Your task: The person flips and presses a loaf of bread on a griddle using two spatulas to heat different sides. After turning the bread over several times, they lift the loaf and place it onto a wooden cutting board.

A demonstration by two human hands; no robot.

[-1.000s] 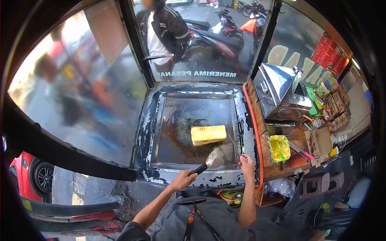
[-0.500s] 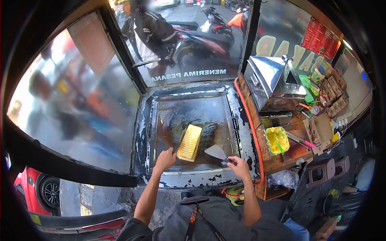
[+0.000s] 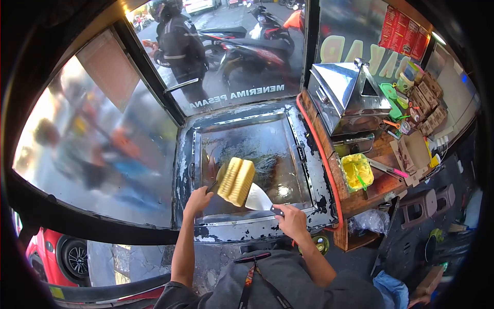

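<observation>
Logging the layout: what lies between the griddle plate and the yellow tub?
An orange hose runs between the griddle plate and the yellow tub, seen in the head view.

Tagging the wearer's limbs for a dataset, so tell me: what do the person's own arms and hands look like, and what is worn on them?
Both forearms are bare, and the left hand and right hand wear no gloves; no watch or band shows. The grey top covers only the upper arms, near the picture's bottom edge. A black and orange lanyard hangs down the chest.
</observation>
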